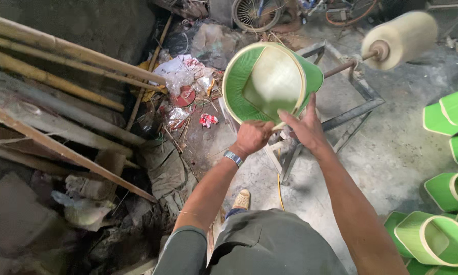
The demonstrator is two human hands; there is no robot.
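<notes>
I hold a green woven basket [269, 81] with a pale bamboo rim and a squarish pale bottom, its mouth tilted toward me. My left hand [252, 136], with a wristwatch on the wrist, grips the lower rim. My right hand [305, 127] presses on the rim and the outer side just to the right. Behind the basket, a pale cylindrical roller [399, 38] on a metal shaft looks blurred. It sits on a metal frame stand [351, 97].
Several finished green baskets [445, 203] lie on the concrete floor at the right. Bamboo poles and planks [61, 76] lean at the left, with rubbish and plastic scraps [185, 86] beside them. Bicycle wheels [254, 12] stand at the back. My foot [241, 199] is below the stand.
</notes>
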